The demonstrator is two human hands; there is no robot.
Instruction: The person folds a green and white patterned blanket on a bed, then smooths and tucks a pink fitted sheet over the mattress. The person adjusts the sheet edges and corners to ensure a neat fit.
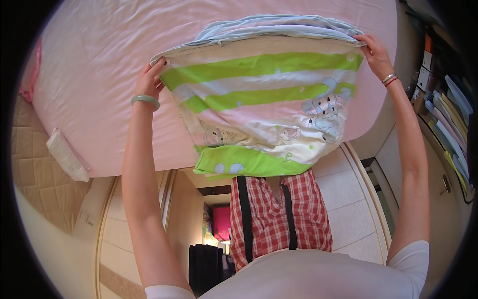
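Observation:
A small cloth cover, striped green, white and pink with grey cartoon elephants, is stretched between my two hands. Its lower part hangs over the near edge of the bed, in front of my legs. My left hand, below a pale green bangle, pinches the cover's far left corner. At the far right corner my right hand has its fingers closed on the edge. Just beyond the top edge lies folded light blue fabric; whether it belongs to the cover, I cannot tell.
A pink sheet with wrinkles covers the bed. On its left sit a small white cushion-like item and a beige quilted pad. To the right, a rack of folders or papers stands beside a cabinet door.

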